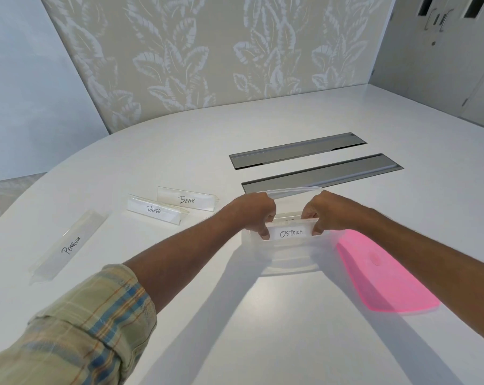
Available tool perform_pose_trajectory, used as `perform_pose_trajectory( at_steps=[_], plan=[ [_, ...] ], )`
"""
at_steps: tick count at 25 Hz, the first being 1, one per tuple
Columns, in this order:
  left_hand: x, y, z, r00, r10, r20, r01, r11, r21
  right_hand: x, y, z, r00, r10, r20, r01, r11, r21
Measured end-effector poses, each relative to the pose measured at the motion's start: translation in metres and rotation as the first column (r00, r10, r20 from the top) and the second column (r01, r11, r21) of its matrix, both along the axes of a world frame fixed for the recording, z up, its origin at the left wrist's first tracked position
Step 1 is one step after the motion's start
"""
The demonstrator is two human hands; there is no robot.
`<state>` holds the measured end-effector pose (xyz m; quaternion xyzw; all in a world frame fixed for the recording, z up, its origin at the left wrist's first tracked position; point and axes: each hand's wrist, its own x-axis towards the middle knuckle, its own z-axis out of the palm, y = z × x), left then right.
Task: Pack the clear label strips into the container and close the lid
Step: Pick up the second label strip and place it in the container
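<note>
A clear plastic container [288, 257] sits on the white table in front of me. My left hand [256, 213] and my right hand [322, 211] each grip one end of a clear label strip marked OSTRICH [291, 233], held over the container's opening. A pink lid [385, 276] lies flat to the right of the container, under my right forearm. Three more clear strips lie on the table to the left: PENGUIN [68, 245], PANDA [154, 209] and BEAR [186, 200].
Two grey recessed cable hatches [318, 170] are set into the table beyond the container. The rounded table edge [54, 173] curves off at the left. A leaf-patterned wall panel stands behind the table.
</note>
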<state>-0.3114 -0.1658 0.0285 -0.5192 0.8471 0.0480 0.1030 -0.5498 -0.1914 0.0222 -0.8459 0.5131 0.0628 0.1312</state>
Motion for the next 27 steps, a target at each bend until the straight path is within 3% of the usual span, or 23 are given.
perform_pose_trajectory(
  at_steps=[8, 18, 22, 27],
  plan=[
    [-0.011, 0.0, -0.016, 0.991, -0.087, 0.1, 0.085, 0.996, 0.027, 0.004, -0.001, -0.01, 0.994, 0.086, -0.067, -0.085, 0.996, 0.021],
    [-0.011, -0.001, -0.028, 0.995, -0.084, 0.062, 0.083, 0.997, 0.007, 0.002, -0.007, -0.016, 0.994, 0.093, -0.064, -0.091, 0.995, 0.034],
    [-0.004, 0.003, -0.021, 0.993, -0.068, -0.097, 0.065, 0.997, -0.028, 0.003, -0.008, -0.012, 0.998, 0.03, 0.048, -0.033, 0.998, 0.06],
    [0.022, 0.01, 0.007, 0.952, -0.067, -0.3, -0.012, 0.967, -0.253, 0.009, -0.006, 0.009, 0.96, -0.073, 0.27, 0.075, 0.997, 0.006]
  ],
)
